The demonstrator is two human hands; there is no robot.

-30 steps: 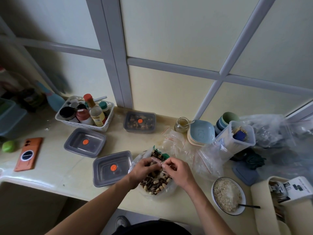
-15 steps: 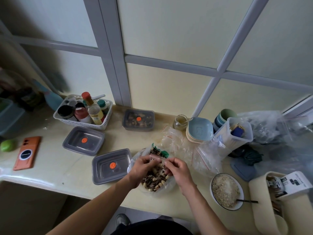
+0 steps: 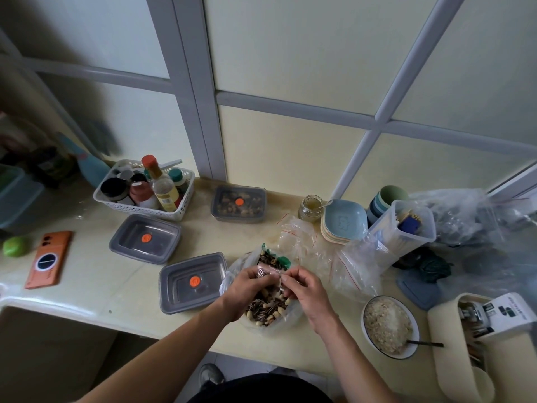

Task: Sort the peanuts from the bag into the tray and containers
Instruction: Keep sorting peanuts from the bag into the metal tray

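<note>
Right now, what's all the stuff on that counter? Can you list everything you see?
bag: 1, clear, front centre
peanuts: many, pale, inside bag, mixed with striped seeds
containers: 3, grey lids with orange dots, left of and behind bag
basket: 1, white, back left
bottles: several, mixed colours, in basket
phone: 1, orange, far left
jar: 1, glass, back centre
dishes: 1 stack, blue on top, right of jar
empty bags: several, clear, right of bag
bowl: 1, white, front right
left hand: pinches bag's mouth
right hand: pinches bag's mouth

Cream counter — grey containers, orange phone, basket, bowl, bag.
</note>
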